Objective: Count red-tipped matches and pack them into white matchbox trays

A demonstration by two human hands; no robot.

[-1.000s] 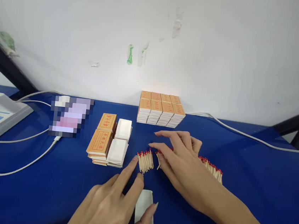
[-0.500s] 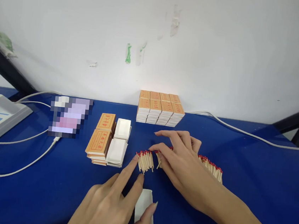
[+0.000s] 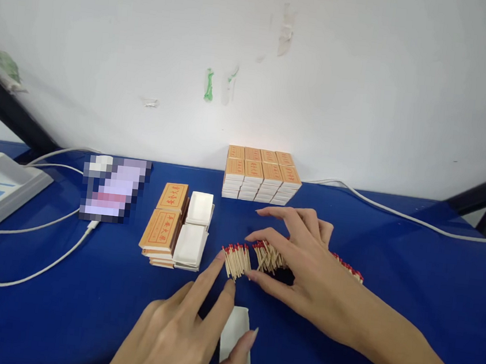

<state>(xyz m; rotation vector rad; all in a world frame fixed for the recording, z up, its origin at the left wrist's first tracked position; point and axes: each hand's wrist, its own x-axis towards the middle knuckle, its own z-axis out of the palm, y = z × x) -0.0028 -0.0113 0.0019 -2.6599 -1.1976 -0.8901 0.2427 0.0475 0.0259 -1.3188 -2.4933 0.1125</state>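
So, nearest is the left hand (image 3: 180, 326), grip spread wide, thumb over a white tray (image 3: 235, 325), two fingertips at the small match bunch (image 3: 237, 261) on the desk (image 3: 58, 330). The right hand (image 3: 308, 264) has a parted grip too, by the bigger pile (image 3: 270, 257). Farther back sit matchboxes (image 3: 162, 228) and stacked trays (image 3: 190, 243), then a box stack (image 3: 263, 175) by the wall (image 3: 347, 100).

Left hand (image 3: 173, 325) at small match bunch (image 3: 238, 261), right hand (image 3: 301, 266) over larger pile (image 3: 270, 258)

Left: fingers spread, thumb over white tray (image 3: 234, 326). Right: fingers parted. Beyond left: orange matchboxes (image 3: 162, 228), stacked trays (image 3: 189, 245). Past right fingertips: matchbox block (image 3: 262, 174).
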